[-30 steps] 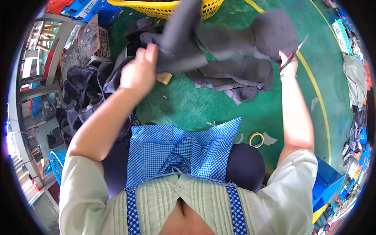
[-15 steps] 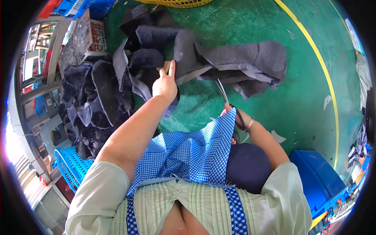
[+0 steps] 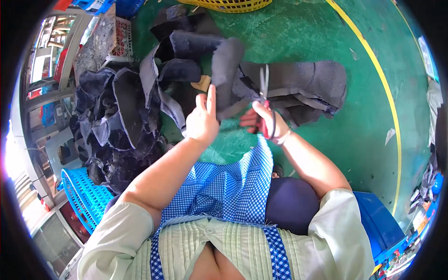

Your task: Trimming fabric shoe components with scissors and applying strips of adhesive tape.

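Observation:
My left hand (image 3: 201, 120) grips the lower edge of a dark grey fabric piece (image 3: 227, 70) and holds it upright in front of me. My right hand (image 3: 265, 122) is closed on red-handled scissors (image 3: 264, 95), whose blades point up and lie against the fabric just right of my left hand. Behind the blades more dark fabric pieces (image 3: 308, 91) lie spread on the green floor (image 3: 298, 32). A blue checked apron (image 3: 228, 191) covers my lap below both hands.
A large heap of dark fabric scraps (image 3: 119, 121) lies at my left. A blue plastic basket (image 3: 84, 196) stands at the lower left, a yellow basket (image 3: 233, 4) at the top edge, a blue crate (image 3: 378, 224) at my right. A yellow line (image 3: 387, 102) curves across the floor.
Both hands have risen and come together. My left hand has lifted the fabric piece upright, and my right hand has brought the scissors up from near my lap to the fabric.

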The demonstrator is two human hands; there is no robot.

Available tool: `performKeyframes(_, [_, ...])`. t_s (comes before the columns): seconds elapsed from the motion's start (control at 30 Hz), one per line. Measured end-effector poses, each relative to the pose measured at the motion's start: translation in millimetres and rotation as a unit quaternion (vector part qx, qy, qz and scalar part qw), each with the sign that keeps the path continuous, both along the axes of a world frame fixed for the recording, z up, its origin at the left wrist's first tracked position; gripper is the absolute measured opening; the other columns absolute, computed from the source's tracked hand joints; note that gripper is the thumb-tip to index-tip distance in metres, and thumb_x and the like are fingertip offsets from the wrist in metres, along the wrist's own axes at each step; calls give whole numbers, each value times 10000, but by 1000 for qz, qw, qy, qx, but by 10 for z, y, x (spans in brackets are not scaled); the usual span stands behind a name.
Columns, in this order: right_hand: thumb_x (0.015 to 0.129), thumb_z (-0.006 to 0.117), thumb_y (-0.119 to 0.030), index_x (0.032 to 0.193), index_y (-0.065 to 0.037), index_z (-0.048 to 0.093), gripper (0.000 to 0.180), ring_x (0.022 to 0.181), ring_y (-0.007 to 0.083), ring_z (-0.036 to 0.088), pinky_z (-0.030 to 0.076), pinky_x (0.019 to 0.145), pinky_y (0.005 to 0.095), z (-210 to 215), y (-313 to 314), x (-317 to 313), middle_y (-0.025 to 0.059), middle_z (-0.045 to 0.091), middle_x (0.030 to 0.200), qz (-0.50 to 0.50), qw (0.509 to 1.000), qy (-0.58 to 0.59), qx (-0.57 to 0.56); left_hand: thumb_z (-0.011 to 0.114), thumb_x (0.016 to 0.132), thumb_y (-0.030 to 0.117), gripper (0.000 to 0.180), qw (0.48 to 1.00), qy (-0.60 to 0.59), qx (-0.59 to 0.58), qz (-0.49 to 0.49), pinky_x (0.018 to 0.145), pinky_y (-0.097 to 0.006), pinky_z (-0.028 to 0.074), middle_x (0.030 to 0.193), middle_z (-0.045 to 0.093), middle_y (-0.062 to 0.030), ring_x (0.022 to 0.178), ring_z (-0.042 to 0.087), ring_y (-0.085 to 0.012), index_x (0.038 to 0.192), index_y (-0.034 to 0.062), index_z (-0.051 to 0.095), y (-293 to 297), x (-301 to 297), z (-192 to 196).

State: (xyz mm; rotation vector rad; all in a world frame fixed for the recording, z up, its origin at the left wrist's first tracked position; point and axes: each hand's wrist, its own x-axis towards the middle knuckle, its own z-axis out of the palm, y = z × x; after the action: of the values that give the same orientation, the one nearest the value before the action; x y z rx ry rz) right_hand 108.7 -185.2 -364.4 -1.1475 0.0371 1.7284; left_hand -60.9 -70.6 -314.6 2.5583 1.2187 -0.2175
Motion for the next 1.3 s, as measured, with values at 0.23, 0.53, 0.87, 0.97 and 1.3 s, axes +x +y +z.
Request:
performKeyframes(0.23, [761,542,117,933,-63,430,273,724,253,662,570,595,337,609,371,303,150,622,840,-218,950,-170,142,632,599,-6,757,964,-259,-33,-57,737,-406,513,1089,523,-214,882,589,-404,1312,8,377,50,24,113])
performKeyframes(0.53, [772,753,-161,948,47,622,303,812,219,662,540,658,338,603,293,274,135,669,887,-163,982,-59,73,632,612,-16,684,956,-288,10,-51,738,-409,523,1119,499,-210,929,584,-410,1258,28,408,-197,507,530])
performKeyframes(0.87, [663,783,18,868,-38,551,315,754,148,598,445,626,250,1228,283,691,87,634,838,-339,892,-257,153,729,681,500,802,922,238,-191,-238,992,-436,382,1115,631,-175,1043,592,-330,1314,72,485,726,94,-37])
performKeyframes(0.97, [653,788,71,840,-83,479,393,724,125,573,469,644,250,1216,230,1159,65,622,875,-441,773,-401,217,720,693,493,638,934,200,-228,-188,834,-408,480,952,667,-190,914,638,-337,1113,25,611,854,86,210])
performKeyframes(1.3, [737,800,-202,934,-43,575,339,741,146,589,488,700,303,-642,-983,1627,22,616,768,-305,617,-703,-182,740,743,353,565,961,108,-242,-76,809,-423,499,962,639,-232,932,623,-375,1092,1,469,352,619,-97])
